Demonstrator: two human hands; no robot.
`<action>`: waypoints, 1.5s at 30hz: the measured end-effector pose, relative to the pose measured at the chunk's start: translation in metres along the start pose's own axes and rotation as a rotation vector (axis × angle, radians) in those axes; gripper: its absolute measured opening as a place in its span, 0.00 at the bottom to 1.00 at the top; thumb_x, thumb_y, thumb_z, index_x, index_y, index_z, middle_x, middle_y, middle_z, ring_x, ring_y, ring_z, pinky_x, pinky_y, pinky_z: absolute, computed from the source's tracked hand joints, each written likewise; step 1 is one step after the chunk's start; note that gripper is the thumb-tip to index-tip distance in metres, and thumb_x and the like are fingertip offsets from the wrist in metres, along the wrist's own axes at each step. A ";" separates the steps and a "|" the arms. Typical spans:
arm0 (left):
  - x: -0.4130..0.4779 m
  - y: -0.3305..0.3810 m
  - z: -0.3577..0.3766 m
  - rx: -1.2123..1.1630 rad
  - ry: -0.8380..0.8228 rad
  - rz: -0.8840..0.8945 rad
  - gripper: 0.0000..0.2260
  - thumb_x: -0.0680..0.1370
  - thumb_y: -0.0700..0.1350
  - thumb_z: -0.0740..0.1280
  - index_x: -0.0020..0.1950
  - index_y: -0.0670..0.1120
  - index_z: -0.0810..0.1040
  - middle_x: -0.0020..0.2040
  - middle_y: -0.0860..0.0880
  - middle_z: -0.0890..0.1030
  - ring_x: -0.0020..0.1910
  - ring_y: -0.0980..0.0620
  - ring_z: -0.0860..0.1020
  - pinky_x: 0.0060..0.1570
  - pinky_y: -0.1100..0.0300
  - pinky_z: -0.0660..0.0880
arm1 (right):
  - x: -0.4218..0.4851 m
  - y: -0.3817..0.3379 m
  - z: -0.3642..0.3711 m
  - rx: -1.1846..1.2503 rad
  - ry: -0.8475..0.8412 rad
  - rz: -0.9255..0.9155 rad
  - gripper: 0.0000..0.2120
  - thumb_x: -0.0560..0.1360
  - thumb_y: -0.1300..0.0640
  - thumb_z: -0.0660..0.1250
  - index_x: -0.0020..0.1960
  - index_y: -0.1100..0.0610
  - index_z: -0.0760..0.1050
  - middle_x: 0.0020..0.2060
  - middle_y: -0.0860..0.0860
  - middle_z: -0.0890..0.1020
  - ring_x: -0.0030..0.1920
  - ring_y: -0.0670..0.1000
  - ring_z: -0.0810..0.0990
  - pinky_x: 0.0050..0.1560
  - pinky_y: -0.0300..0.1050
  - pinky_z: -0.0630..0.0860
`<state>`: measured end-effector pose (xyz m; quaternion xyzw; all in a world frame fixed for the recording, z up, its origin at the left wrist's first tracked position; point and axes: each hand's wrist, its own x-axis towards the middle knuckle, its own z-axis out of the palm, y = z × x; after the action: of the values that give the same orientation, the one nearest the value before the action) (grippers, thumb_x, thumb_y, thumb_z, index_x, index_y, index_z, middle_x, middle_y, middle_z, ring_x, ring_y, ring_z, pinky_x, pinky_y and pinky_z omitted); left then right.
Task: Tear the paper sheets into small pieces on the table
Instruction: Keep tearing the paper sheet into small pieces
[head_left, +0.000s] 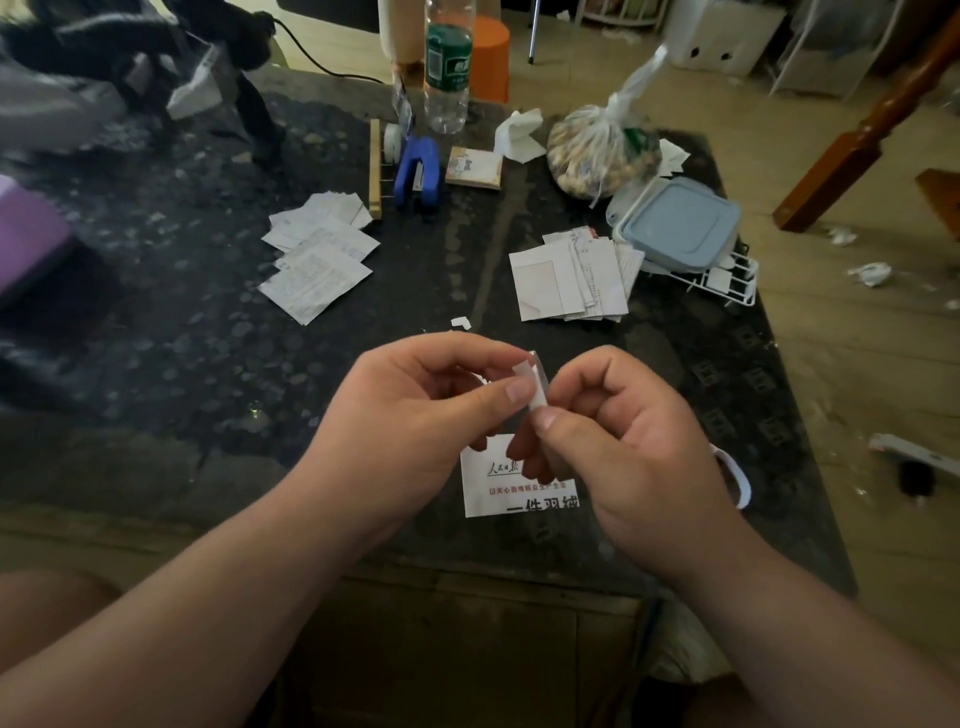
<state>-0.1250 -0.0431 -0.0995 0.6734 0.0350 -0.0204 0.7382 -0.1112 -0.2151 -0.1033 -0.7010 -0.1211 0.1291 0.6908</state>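
My left hand (415, 410) and right hand (623, 441) pinch a light, flimsy paper strip (538, 388); best gripped close beside the tear. Printed sheet (493, 501) at 6 o'clock.

floor (857, 364): worn planks — littered | orange stool (493, 57) far end | wooden post (857, 140) right | light: dim
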 end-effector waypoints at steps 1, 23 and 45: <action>0.000 -0.001 0.001 -0.004 0.001 0.007 0.06 0.68 0.46 0.76 0.45 0.52 0.88 0.42 0.47 0.86 0.39 0.52 0.82 0.37 0.61 0.77 | 0.001 0.000 0.001 0.037 0.013 0.022 0.07 0.74 0.60 0.67 0.51 0.59 0.73 0.33 0.56 0.84 0.34 0.52 0.83 0.37 0.44 0.79; -0.001 -0.005 0.005 -0.071 0.033 -0.010 0.06 0.70 0.46 0.74 0.45 0.49 0.89 0.34 0.47 0.83 0.32 0.55 0.78 0.33 0.63 0.74 | 0.007 0.002 0.011 0.161 0.060 0.084 0.11 0.74 0.54 0.68 0.47 0.62 0.81 0.34 0.58 0.84 0.30 0.53 0.81 0.28 0.42 0.75; 0.008 -0.001 0.033 -0.113 0.262 -0.037 0.03 0.77 0.37 0.72 0.45 0.38 0.85 0.34 0.44 0.84 0.29 0.55 0.81 0.29 0.66 0.75 | 0.010 0.003 0.012 -0.316 0.219 -0.203 0.08 0.81 0.60 0.68 0.46 0.60 0.84 0.32 0.51 0.84 0.31 0.49 0.84 0.28 0.42 0.78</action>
<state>-0.1165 -0.0759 -0.0985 0.6270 0.1448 0.0562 0.7634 -0.1065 -0.2004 -0.1063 -0.7947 -0.1340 -0.0383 0.5908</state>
